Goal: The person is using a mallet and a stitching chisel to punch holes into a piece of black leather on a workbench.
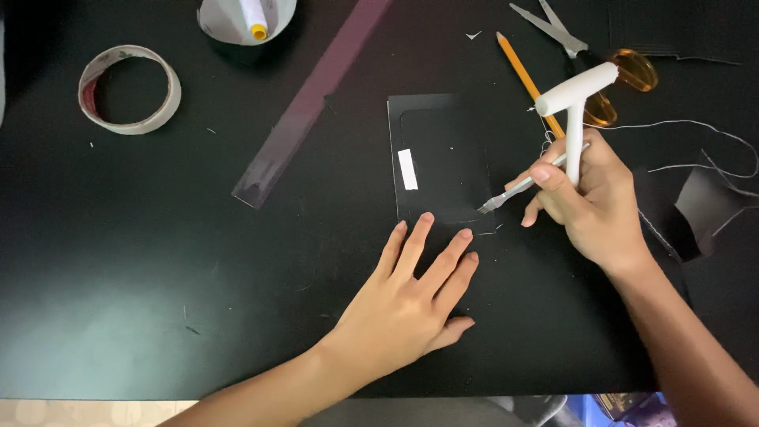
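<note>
A black rectangular sheet (439,154) with a small white strip (407,168) stuck on it lies flat on the black table. My left hand (407,296) rests flat just below it, fingers spread, fingertips at the sheet's lower edge. My right hand (589,198) holds a white T-shaped mallet (575,99) upright and a thin metal pronged chisel (518,188). The chisel's pronged tip touches the sheet's right edge.
A tape roll (130,88) lies at the far left, a dark ruler (312,103) runs diagonally, and a thread cone (249,17) stands at the top. A yellow pencil (522,71), orange-handled scissors (585,51), loose thread (696,126) and black scraps (704,205) are at the right.
</note>
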